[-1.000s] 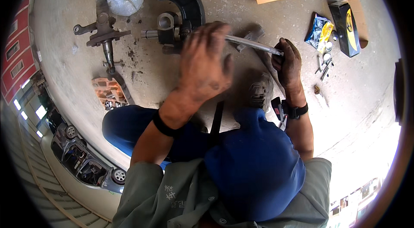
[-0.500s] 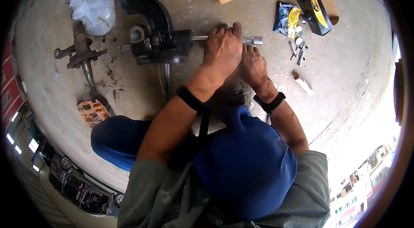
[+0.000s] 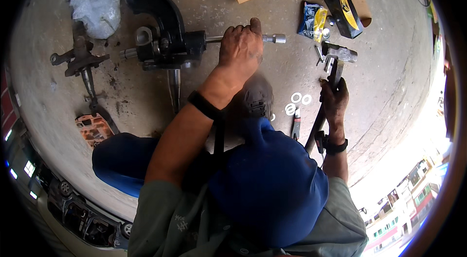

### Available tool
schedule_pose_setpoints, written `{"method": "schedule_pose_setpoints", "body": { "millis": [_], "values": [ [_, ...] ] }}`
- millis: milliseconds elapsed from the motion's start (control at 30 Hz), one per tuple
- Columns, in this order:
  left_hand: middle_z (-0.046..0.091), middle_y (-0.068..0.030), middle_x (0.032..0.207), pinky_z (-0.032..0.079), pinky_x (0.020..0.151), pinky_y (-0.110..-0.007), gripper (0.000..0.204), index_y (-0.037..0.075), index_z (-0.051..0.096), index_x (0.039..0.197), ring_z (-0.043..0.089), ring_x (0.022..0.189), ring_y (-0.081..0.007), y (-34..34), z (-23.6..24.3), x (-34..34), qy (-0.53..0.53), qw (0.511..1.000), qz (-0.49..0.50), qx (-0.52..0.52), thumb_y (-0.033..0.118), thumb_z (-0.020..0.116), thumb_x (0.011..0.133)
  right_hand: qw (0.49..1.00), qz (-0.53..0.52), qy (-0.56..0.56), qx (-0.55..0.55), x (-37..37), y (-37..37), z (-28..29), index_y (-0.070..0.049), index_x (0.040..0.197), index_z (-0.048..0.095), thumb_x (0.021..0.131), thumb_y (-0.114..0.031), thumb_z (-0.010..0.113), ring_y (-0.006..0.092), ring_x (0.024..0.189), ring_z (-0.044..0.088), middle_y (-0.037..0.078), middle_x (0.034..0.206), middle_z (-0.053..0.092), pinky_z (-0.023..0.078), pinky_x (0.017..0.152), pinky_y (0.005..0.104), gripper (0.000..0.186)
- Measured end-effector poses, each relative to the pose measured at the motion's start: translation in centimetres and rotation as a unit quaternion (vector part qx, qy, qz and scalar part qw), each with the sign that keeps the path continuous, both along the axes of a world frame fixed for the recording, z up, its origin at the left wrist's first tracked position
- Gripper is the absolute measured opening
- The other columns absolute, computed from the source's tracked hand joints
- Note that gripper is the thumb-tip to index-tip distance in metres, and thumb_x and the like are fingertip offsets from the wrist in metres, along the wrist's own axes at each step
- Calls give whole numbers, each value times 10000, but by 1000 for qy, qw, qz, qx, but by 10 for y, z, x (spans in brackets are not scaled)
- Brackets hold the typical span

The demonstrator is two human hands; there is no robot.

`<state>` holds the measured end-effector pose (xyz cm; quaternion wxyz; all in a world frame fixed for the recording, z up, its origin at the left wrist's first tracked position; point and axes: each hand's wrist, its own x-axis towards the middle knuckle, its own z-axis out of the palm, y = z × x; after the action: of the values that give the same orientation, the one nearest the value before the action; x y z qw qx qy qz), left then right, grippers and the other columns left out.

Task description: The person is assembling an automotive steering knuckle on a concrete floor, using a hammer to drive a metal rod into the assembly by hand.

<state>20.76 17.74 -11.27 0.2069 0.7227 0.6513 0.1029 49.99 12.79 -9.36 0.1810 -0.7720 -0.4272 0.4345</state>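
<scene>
A steel bar with a socket-like end (image 3: pixel 275 38) runs sideways into a black steering knuckle assembly (image 3: pixel 194 45). My left hand (image 3: pixel 241 48) is wrapped around this bar, between the assembly and the bar's right end. A black curved arm (image 3: pixel 168 4) rises from the assembly, and a bright tapered spindle (image 3: pixel 174 87) points from it toward me. Off to the right, my right hand (image 3: pixel 335 100) grips the dark handle of a hammer (image 3: pixel 342 53) just below its worn steel head. The hammer head is over some small metal pins on the floor.
White rings (image 3: pixel 296 97) and a red-and-black handled tool (image 3: pixel 296 125) lie near my boot (image 3: pixel 259 99). A yellow-and-blue packet (image 3: pixel 312 21) and an opened black box (image 3: pixel 342 9) sit at far right. Left are an old rusty knuckle (image 3: pixel 82 60), an orange caliper-like part (image 3: pixel 95 129) and plastic wrap (image 3: pixel 95 1).
My right hand has left the bar, moved right and now holds the hammer, raised off the floor. My left hand stays on the bar. The whole view has shifted slightly.
</scene>
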Motion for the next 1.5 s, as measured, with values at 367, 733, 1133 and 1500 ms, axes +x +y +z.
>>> {"method": "schedule_pose_setpoints", "body": {
  "millis": [367,733,1133,1500],
  "values": [
    [687,-156,815,483,806,-372,308,-60,566,1136,675,834,-290,4,5,1,55,998,-4,-39,60,535,854,999,-11,20,40,-24,13,-30,-13,893,548,882,-164,682,106,461,525,34,598,561,429,412,277,201],
    [672,-187,781,494,804,-407,299,-72,560,1093,665,814,-313,-2,-4,0,51,998,17,-10,25,539,811,996,70,37,30,-66,6,-32,7,906,573,876,-202,691,125,468,547,53,591,578,443,437,298,242],
    [690,-185,837,486,828,-382,451,-112,537,1218,664,862,-300,-4,-5,-4,67,996,20,-61,23,556,788,995,101,-2,19,-67,-1,-36,10,896,559,862,-231,699,180,484,581,109,604,599,454,464,334,281],
    [691,-162,818,487,813,-378,315,-42,558,1104,672,843,-288,0,-8,-2,83,994,49,-45,27,570,797,989,142,-9,36,-71,-5,-47,-19,882,555,892,-231,684,141,460,544,52,591,565,430,436,311,248]
  ]
}}
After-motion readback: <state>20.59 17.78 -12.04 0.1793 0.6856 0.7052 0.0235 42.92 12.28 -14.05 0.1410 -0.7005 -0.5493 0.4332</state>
